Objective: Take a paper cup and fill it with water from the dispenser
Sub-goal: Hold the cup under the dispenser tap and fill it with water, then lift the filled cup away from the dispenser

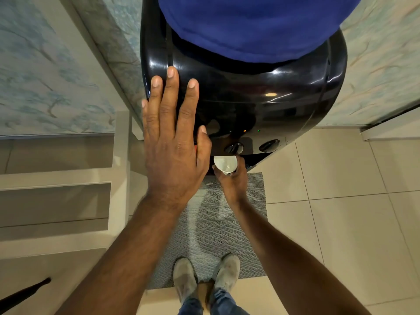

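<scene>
A black water dispenser (272,92) stands in front of me with a blue bottle (250,26) on top. My left hand (172,142) lies flat with fingers spread on the dispenser's upper left front, holding nothing. Lower down, my right hand (234,178) grips a white paper cup (225,164) from below. The cup is upright with its mouth open, directly under the left of two round taps (234,147). The second tap (269,145) sits to the right. I cannot tell whether water is flowing.
A grey woven mat (227,223) lies on the beige tiled floor (341,201) before the dispenser, with my two shoes (204,278) on its near edge. Steps or shelves (54,201) run along the left. Patterned walls (45,64) flank the dispenser.
</scene>
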{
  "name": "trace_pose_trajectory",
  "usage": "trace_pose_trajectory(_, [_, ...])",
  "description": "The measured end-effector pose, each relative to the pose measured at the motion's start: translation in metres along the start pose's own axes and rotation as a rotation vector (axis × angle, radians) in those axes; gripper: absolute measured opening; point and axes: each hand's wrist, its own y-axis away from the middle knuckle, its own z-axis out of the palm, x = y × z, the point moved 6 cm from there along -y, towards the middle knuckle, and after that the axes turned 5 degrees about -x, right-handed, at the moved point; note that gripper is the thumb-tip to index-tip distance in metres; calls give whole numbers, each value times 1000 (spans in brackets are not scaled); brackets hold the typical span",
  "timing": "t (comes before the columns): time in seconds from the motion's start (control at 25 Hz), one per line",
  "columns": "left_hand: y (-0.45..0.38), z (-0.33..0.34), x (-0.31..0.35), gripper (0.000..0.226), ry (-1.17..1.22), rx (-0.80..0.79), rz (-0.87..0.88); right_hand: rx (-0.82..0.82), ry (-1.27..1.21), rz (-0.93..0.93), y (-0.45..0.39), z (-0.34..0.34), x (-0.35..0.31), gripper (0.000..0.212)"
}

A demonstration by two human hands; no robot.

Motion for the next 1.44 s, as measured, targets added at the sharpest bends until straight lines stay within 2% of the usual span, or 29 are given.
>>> trace_pose_trajectory(0.32, [1,-4,5,63,-24,-5,-18,-80,-45,7,57,-29,-16,66])
trace_pose_trajectory(0.52, [-1,-18,12,66,-20,-122,-70,-122,-114,96,117,-63,-33,69])
trace_pose_trajectory(0.76, [-12,-64,35,61,-49,-348,-193,-176,-92,53,173,-102,-123,73])
trace_pose_trajectory(0.88, [-14,-96,48,59,-45,-394,-250,-242,-97,-1,187,-112,-180,69])
trace_pose_trajectory(1.12, [-24,-183,56,56,-74,-267,-288,-278,-83,-219,198,-122,-289,68])
trace_pose_trajectory(1.44, [-64,-315,13,54,-231,-71,-301,-337,-120,-363,194,-74,-419,71])
